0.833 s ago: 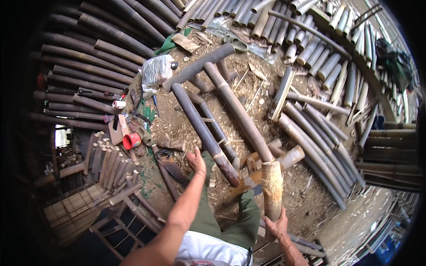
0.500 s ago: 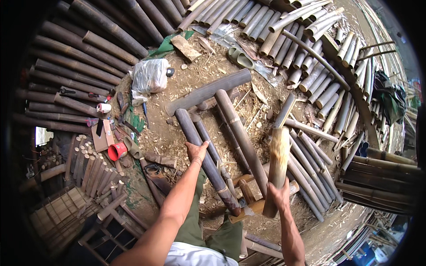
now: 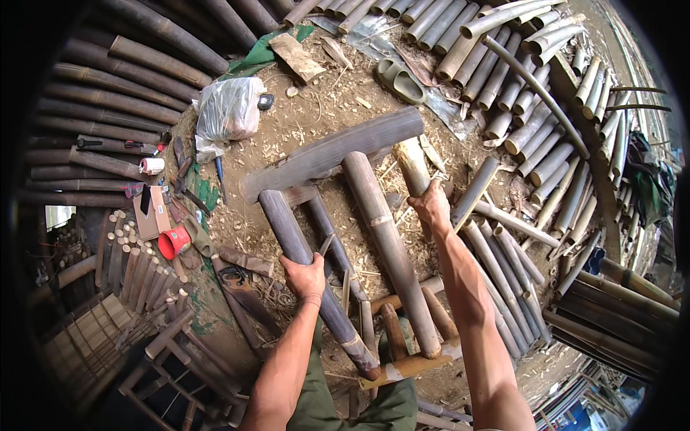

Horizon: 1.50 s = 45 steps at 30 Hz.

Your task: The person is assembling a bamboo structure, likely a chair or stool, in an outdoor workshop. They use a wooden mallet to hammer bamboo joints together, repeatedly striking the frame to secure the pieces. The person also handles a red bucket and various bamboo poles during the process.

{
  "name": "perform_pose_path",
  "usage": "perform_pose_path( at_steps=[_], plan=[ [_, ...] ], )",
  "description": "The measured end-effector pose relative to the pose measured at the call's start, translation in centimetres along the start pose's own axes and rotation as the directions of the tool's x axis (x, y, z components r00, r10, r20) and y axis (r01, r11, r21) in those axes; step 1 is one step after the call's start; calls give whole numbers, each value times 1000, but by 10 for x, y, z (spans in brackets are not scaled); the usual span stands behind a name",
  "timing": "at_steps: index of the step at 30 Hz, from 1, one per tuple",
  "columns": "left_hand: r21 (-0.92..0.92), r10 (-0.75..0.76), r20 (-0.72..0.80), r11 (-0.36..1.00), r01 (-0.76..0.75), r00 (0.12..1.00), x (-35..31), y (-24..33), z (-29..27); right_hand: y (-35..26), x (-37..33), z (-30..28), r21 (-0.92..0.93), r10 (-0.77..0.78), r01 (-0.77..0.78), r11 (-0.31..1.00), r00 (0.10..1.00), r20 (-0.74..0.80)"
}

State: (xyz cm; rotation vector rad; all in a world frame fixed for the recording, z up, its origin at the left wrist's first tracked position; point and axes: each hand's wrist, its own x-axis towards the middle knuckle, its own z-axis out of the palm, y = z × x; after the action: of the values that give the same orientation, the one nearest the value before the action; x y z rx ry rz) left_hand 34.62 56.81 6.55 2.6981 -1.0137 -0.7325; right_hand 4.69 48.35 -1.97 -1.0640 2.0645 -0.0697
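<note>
My left hand (image 3: 303, 276) is wrapped round a dark bamboo pole (image 3: 277, 223) on the left side of a bamboo frame. The frame's thick top crosspiece (image 3: 338, 151) lies aslant across the far ends of its uprights. A second, browner bamboo upright (image 3: 388, 248) runs down the middle to a yellowish lower bar (image 3: 413, 368) by my legs. To the right of the frame, my right hand (image 3: 433, 207) grips a short bamboo pole (image 3: 412, 164) with a pale, worn far end. That end is close to the crosspiece's right end; whether they touch I cannot tell.
Several cut bamboo lengths (image 3: 507, 287) lie to the right, beside a split piece (image 3: 475, 190). A handsaw (image 3: 248, 291), a red cup (image 3: 172, 243), a plastic bag (image 3: 231, 111) and green clogs (image 3: 401, 80) surround the frame. Wood chips cover the ground.
My right hand has swung the short bamboo pole away from me and to the left, toward the crosspiece. My left hand stays on the dark pole. The view has shifted slightly.
</note>
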Motion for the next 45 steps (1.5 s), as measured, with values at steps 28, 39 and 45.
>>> perform_pose_path(
  at_steps=[28,39,45],
  plan=[
    [11,-59,22,998,58,998,20,3,1,-37,28,9,552,14,-117,825,982,186],
    [-285,54,79,958,-30,995,20,-53,-22,-40,-224,-28,616,20,57,786,993,-116],
    [-144,-159,146,973,180,976,-16,-68,-32,-144,-258,-31,250,-133,77,965,967,217]
  ],
)
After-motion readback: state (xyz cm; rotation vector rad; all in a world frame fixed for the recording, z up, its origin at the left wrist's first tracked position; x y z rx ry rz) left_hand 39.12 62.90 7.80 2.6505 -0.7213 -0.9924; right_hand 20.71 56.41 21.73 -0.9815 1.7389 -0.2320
